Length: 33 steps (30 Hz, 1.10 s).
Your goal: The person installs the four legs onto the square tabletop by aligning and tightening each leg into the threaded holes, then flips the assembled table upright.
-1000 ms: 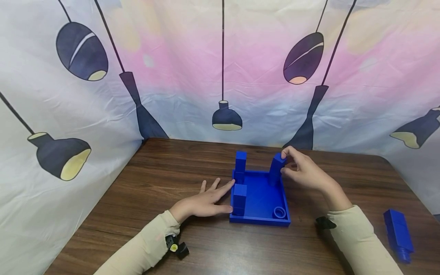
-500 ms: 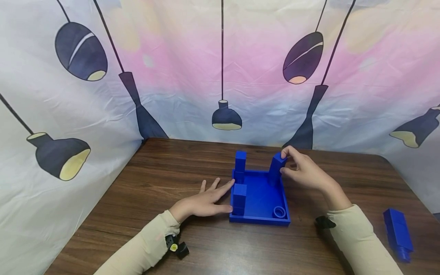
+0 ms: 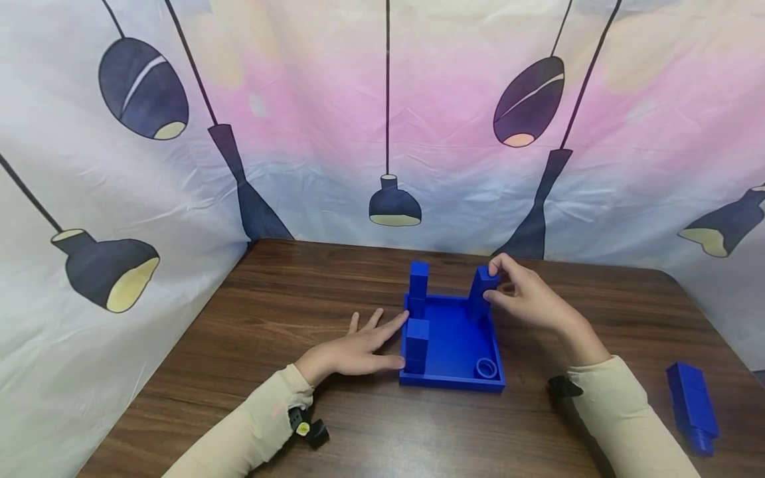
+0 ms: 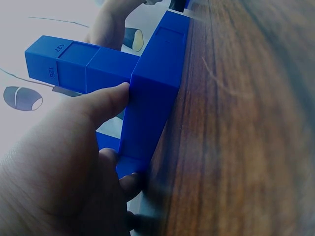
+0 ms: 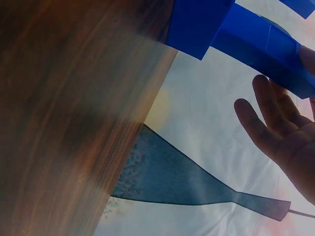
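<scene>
A square blue tray with low walls sits on the table. My left hand lies beside it, fingers spread, with thumb and index fingertips against its left wall. Blue square posts stand upright at three corners: back left, front left and back right. My right hand pinches the back-right post near its top between thumb and fingers. In the right wrist view, the other fingers stand apart from that post. A round ring socket shows in the tray's front-right corner.
A loose blue post with a round narrow end lies on the wooden table at the right, beyond the right forearm. Behind the table hangs a cloth printed with lamps.
My right thumb has shifted slightly left across the front of the back-right post. The left hand and the tray stay put.
</scene>
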Each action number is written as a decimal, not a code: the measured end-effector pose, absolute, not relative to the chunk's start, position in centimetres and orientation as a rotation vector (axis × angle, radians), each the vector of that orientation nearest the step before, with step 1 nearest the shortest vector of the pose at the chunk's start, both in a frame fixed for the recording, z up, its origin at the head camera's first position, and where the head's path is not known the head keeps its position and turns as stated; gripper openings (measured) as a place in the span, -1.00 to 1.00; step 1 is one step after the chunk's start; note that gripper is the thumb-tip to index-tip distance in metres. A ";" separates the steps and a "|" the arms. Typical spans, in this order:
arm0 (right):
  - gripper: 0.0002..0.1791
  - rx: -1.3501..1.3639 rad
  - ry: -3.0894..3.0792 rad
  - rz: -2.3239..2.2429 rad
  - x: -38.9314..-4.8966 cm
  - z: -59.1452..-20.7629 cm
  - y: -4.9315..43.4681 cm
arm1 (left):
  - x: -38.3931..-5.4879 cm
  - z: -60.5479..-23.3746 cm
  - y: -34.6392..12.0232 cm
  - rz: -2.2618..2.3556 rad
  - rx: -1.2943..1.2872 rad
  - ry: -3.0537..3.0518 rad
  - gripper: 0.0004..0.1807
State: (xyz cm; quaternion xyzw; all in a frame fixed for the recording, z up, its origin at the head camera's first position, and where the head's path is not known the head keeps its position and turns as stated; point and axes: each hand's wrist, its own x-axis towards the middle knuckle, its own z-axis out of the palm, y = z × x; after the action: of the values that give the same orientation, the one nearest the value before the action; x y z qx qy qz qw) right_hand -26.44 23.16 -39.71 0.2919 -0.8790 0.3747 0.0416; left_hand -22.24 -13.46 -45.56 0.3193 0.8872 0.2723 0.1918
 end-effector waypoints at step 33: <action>-0.56 0.837 -2.551 0.970 -26.3 -40.6 21.8 | -22.2 -46.2 -13.7 0.837 0.934 2.486 0.06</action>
State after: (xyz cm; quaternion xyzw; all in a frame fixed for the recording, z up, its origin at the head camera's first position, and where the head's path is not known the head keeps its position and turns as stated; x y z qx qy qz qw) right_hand -26.27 21.78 -40.65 0.2903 -0.8844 0.3362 0.1432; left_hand -22.24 -13.66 -46.19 0.3303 0.8785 0.2958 0.1777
